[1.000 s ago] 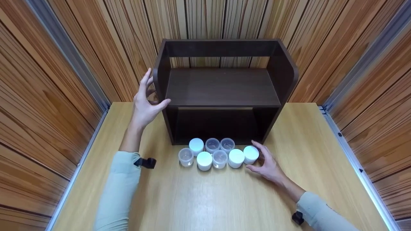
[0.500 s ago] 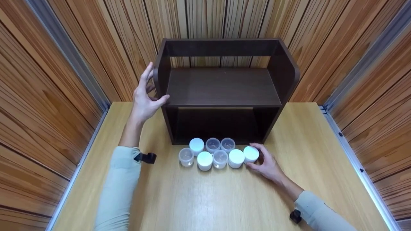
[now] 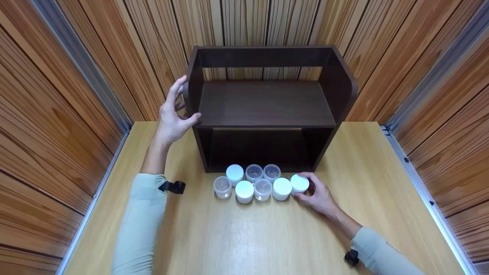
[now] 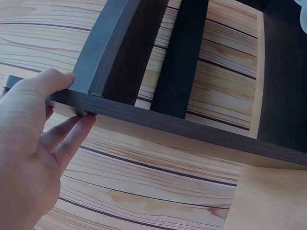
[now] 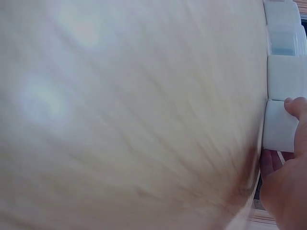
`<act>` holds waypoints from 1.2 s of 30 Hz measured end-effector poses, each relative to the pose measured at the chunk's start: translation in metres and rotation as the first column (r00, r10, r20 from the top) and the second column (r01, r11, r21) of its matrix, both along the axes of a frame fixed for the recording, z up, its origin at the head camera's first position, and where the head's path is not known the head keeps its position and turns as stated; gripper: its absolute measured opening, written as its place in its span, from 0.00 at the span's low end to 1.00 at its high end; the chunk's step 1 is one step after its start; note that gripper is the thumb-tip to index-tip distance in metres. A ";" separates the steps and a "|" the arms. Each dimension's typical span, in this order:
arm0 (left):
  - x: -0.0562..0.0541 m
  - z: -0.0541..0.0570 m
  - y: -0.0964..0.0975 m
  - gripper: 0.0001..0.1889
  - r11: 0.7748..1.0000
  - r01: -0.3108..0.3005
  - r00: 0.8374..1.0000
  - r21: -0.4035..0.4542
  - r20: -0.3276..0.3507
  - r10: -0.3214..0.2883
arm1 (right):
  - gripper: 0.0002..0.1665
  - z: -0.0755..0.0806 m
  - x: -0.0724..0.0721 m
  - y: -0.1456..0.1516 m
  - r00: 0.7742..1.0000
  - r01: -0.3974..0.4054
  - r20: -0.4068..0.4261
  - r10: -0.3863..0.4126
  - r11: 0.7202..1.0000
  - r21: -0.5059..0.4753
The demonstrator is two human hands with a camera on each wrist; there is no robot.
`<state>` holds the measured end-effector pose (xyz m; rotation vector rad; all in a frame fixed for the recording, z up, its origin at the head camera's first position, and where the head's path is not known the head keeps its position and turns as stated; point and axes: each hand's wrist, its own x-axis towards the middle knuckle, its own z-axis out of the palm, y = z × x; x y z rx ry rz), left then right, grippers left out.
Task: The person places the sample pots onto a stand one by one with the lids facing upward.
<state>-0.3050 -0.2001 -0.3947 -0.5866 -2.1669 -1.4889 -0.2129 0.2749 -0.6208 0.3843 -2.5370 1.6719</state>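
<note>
Grips shelf unit [image 3: 267, 105] at nine o'clock with left hand [image 3: 172, 118]; pinches white jar [image 3: 300, 184] at four in half-curled right hand [image 3: 319, 196]: likely light, stiff, slick, best held mid-wall.

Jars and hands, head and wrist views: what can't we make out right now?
Head: what, if anything, is inside the white jars; they are opaque from above.
Head: some fingertips of the left hand, hidden behind the side of the shelf.
Right wrist: the rest of the right hand, cut off by the right edge.
Left wrist: what the pale thing top right is; the edge cuts it.
</note>
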 end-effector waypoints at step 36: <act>0.002 0.002 0.000 0.52 1.000 0.002 0.999 -0.021 0.036 -0.001 | 0.39 0.077 -0.004 -0.003 0.991 -0.040 -0.124 0.058 0.989 0.142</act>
